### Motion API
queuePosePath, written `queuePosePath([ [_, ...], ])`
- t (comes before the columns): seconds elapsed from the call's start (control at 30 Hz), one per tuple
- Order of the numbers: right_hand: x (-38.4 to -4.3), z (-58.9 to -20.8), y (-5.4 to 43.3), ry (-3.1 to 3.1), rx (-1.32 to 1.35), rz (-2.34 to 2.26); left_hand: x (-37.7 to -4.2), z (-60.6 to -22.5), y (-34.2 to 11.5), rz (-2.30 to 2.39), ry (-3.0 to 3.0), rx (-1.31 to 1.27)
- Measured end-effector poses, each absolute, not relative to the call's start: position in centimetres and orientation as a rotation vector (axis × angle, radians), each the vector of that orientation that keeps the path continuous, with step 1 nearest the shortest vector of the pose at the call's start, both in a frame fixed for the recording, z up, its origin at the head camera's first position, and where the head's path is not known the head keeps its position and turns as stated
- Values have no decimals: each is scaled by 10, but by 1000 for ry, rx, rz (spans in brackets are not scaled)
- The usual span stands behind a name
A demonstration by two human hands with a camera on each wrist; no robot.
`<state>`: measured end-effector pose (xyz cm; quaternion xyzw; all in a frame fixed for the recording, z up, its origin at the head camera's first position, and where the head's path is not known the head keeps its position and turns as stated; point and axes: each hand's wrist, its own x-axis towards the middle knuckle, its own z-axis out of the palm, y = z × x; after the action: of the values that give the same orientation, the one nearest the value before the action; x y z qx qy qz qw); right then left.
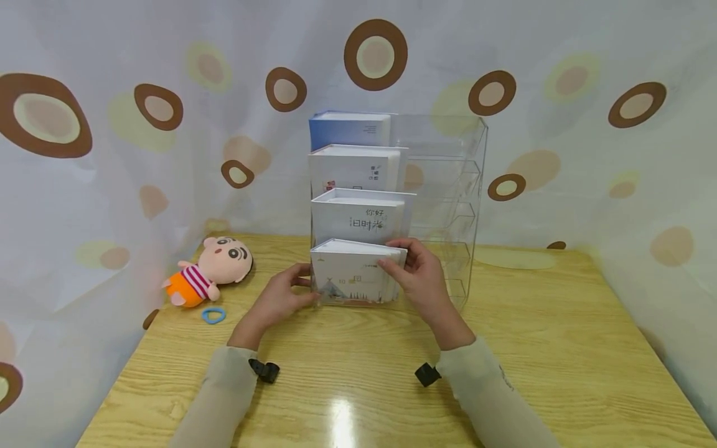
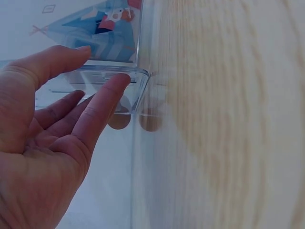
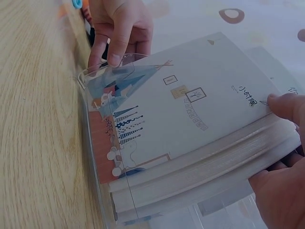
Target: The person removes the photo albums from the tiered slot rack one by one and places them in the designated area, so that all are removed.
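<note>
In the lowest tier of a clear acrylic rack (image 1: pixel 470 249) stands a white photo album (image 1: pixel 342 267) with a blue tent picture on its cover. My right hand (image 1: pixel 422 277) grips its right upper edge, thumb on the cover and fingers behind, as the right wrist view (image 3: pixel 281 191) also shows. At the rack's lower left corner is my left hand (image 1: pixel 282 298), its fingers fairly straight along the clear side and its thumb near the front. The left wrist view shows this hand (image 2: pixel 57 138) beside the rack's clear edge, not wrapped round the album.
Three more albums stand in the tiers behind: a white one (image 1: pixel 336 218), another white one (image 1: pixel 342 168) and a blue one (image 1: pixel 336 130). A plush doll (image 1: pixel 207 274) lies at the left of the wooden table (image 1: pixel 532 348), with a blue ring (image 1: pixel 213 315) near it.
</note>
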<state>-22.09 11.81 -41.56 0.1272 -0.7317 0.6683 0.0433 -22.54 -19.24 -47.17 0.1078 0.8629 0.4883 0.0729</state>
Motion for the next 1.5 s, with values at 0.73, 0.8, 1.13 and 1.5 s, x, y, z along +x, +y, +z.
queuePosePath([
  [0.73,-211,-405,120,-2207,468,1855,-225,-475,-194,1538,2517,343],
  [0.8,-210,-402,122,-2202,455,1842,-226,-476,-193,1537,2516,355],
  [1.13,-208,-384,129,-2183,474,1816,-227,-472,-197,1523,2512,364],
  [1.5,-201,-379,131,-2169,547,1733,-226,-472,-204,1552,2494,380],
])
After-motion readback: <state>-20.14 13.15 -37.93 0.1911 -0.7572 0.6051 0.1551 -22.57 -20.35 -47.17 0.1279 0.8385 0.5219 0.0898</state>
